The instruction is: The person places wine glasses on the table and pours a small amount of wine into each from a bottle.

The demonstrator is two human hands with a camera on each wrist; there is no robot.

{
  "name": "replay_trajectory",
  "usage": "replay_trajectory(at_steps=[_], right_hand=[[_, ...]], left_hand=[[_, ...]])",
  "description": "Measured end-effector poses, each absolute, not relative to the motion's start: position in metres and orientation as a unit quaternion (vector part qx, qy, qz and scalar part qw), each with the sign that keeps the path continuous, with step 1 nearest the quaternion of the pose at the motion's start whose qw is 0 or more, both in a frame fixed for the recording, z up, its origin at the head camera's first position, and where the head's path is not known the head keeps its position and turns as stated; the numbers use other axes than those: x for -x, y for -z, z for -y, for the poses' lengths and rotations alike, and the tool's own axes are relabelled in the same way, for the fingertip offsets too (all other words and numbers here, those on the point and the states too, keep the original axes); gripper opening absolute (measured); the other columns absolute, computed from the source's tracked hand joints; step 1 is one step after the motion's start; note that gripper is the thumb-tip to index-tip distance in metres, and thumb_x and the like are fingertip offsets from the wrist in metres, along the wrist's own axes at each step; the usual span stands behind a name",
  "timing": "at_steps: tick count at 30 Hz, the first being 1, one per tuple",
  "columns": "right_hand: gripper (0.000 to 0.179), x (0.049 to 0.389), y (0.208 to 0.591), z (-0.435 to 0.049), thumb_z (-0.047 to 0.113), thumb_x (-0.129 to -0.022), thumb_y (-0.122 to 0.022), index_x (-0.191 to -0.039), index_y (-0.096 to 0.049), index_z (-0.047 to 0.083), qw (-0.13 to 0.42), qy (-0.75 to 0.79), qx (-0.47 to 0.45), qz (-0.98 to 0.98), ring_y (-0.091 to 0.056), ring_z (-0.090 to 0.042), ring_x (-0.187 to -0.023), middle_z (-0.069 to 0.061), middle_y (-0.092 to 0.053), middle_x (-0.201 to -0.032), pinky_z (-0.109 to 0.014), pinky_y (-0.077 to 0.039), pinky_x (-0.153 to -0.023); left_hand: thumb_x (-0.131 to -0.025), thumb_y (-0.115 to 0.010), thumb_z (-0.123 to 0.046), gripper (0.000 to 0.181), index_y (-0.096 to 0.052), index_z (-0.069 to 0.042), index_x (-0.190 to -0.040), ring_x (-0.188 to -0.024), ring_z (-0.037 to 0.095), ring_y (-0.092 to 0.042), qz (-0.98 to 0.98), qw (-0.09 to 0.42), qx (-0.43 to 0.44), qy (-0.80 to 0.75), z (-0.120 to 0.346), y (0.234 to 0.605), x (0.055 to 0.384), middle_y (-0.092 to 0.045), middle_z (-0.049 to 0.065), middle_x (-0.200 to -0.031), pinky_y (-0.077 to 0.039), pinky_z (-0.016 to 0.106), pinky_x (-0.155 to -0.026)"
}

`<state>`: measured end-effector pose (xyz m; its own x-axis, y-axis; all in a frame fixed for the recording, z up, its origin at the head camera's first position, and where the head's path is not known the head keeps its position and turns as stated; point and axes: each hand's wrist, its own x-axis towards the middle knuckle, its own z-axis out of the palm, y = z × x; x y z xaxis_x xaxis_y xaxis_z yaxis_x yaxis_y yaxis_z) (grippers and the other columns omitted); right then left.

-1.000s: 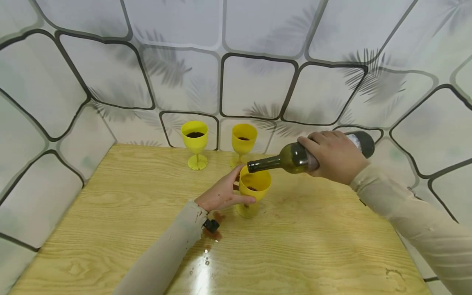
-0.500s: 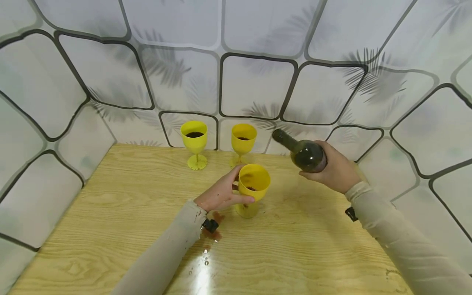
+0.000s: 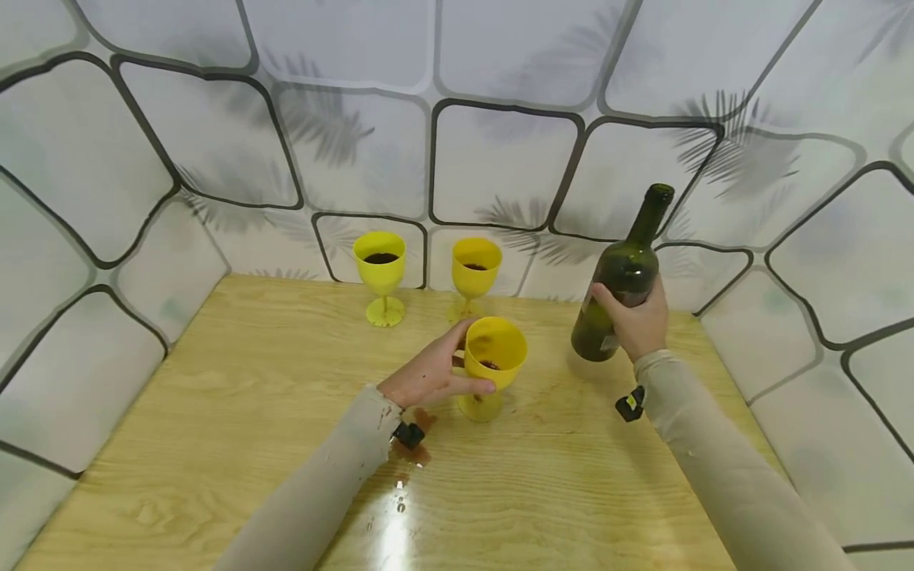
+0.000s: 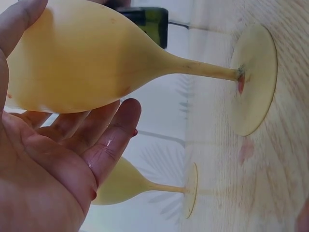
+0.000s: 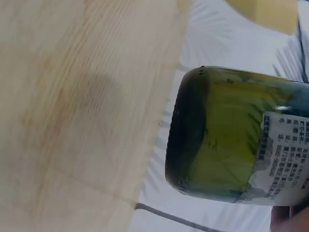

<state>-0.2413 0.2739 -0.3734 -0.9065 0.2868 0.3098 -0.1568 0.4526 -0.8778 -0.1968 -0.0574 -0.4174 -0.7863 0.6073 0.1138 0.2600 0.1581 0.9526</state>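
My left hand [image 3: 437,373] holds the bowl of a yellow goblet [image 3: 503,349], thumb on the near side and fingers behind. Its foot [image 4: 256,82] stands on the table, with a red stain at the base of the stem. A little dark red liquid shows inside. Red drops cling to the left hand. My right hand [image 3: 638,319] grips a green wine bottle [image 3: 635,258] around its body, neck up and leaning right. In the right wrist view, the bottle's base [image 5: 188,135] is clear of the table, and its label [image 5: 285,159] faces the camera.
Two more yellow goblets stand at the back by the patterned wall [image 3: 500,166]: the left goblet [image 3: 380,274] and the right goblet [image 3: 475,274], both holding dark liquid. A reddish spill [image 3: 417,452] and droplets lie on the wooden table [image 3: 571,476] by the left wrist.
The bottle, whose mouth was over the front goblet, has swung away to the right and turned from nearly level to neck-up. The left hand and its goblet have stayed in place.
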Motion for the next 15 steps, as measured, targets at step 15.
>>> replay_trajectory(at_steps=[15], right_hand=[[0.088,0.272,0.393,-0.234,0.039,-0.082,-0.088,-0.147,-0.043,0.0,0.17,-0.506,0.022,0.845,-0.058,-0.037,-0.125,-0.02,-0.057,-0.138,-0.052,-0.045,-0.109]], left_hand=[[-0.086,-0.086,-0.034,0.085,-0.035,-0.034,-0.154,-0.125,0.014,-0.054,-0.74,0.159,-0.279,-0.591,0.061,0.415,0.202,-0.053,-0.008,-0.141,-0.048,0.04,-0.107]])
